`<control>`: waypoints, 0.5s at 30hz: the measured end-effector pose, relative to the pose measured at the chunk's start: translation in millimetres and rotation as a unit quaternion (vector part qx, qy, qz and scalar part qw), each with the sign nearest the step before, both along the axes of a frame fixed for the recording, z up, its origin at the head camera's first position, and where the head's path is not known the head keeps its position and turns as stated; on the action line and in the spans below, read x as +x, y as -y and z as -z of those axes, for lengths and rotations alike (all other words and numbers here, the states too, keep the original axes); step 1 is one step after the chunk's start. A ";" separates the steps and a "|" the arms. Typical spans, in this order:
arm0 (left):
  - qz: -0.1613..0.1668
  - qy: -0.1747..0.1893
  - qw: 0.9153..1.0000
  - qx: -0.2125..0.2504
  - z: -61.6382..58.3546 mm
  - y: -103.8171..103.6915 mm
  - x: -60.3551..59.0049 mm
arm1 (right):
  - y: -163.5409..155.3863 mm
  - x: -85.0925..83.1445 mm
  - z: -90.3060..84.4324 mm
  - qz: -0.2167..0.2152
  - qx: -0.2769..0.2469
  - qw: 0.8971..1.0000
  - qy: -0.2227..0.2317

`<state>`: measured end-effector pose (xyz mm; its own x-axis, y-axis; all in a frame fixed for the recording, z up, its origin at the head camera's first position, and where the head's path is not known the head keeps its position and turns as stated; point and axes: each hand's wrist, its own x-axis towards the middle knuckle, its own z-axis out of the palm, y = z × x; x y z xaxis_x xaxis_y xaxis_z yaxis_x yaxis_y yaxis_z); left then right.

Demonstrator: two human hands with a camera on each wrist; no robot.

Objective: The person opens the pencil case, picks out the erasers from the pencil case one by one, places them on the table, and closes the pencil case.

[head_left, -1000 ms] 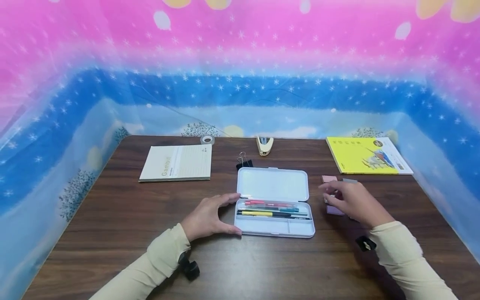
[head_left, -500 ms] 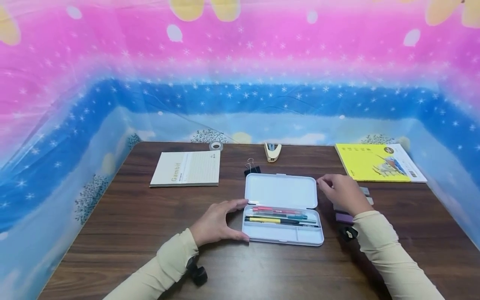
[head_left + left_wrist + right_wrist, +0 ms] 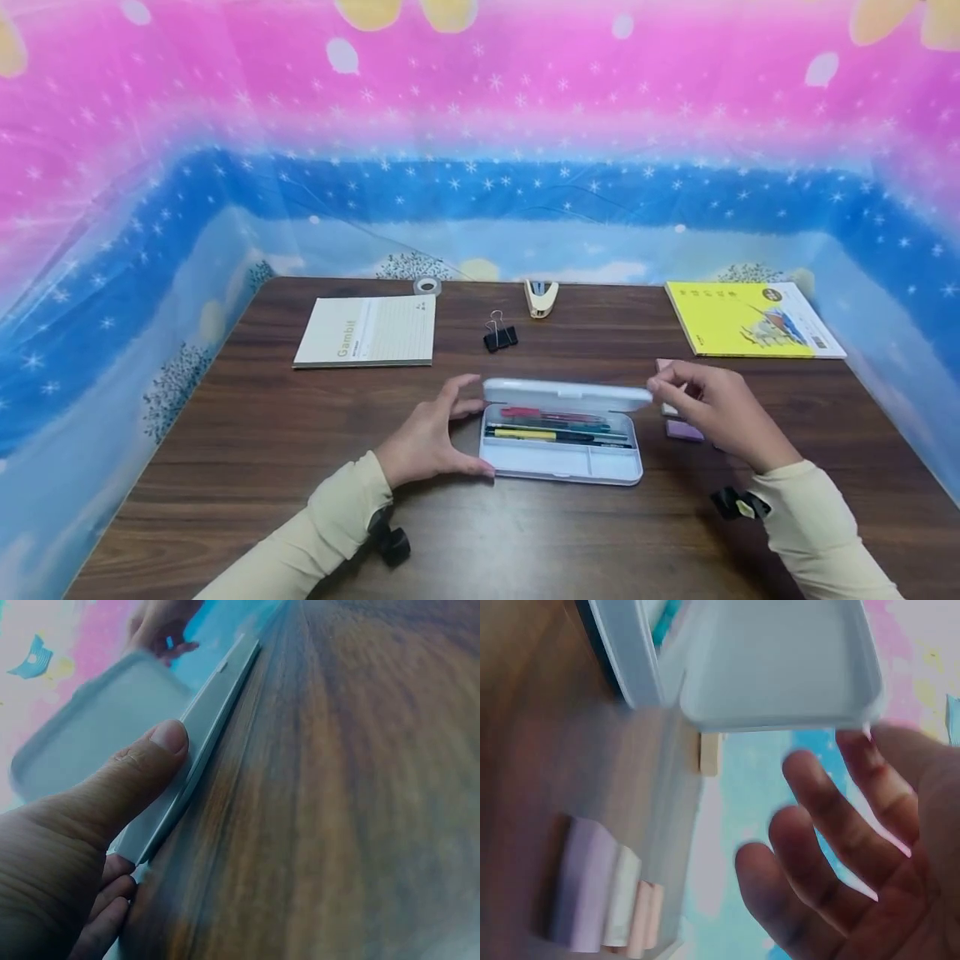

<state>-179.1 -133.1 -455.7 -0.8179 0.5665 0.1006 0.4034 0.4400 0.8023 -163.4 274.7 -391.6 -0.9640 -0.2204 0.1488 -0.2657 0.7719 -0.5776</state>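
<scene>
1. A white pencil case lies at the lower middle of the head view on the dark wooden table. Its long axis runs left to right across the frame, almost level.
2. The case's lid stands partly raised, hinged along the far long edge. Its free edge faces the near side of the frame, above the tray.
3. Inside the tray lie several pens: red, teal, yellow and black. They lie parallel to the case's long axis; which way their tips point cannot be told.
4. The left hand is at the case's left short end. Its thumb presses the end near the base and its fingers, spread and fairly straight, reach up beside the lid's left corner. In the left wrist view the thumb lies flat along the case's rim.
5. The right hand is at the right end of the lid, its fingertips touching the lid's right corner. In the right wrist view the fingers are loosely spread just under the lid's edge, not wrapped around it.
6. Small pastel pads lie on the table just right of the case, partly behind the right hand.
7. Further up the frame: a notebook at upper left, a tape roll, a binder clip, a stapler, and a yellow book at upper right.
</scene>
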 end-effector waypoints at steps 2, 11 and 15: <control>0.001 0.001 1.000 0.001 -1.3 1.3 0.1 | -0.2 8.6 3.7 -0.035 -0.003 0.999 0.004; 0.008 -0.027 0.999 -0.014 -0.4 1.9 0.4 | 6.6 28.5 22.7 -0.104 0.026 0.993 0.049; -0.002 -0.023 1.000 -0.018 -0.2 -0.1 2.2 | 9.0 31.6 26.7 -0.109 0.035 0.992 0.047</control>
<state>-176.9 -133.0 -455.5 -0.8154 0.5669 0.1178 0.4374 0.4697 0.7669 -131.8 265.7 -418.3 -0.9013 -0.4317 0.0366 -0.3776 0.7413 -0.5549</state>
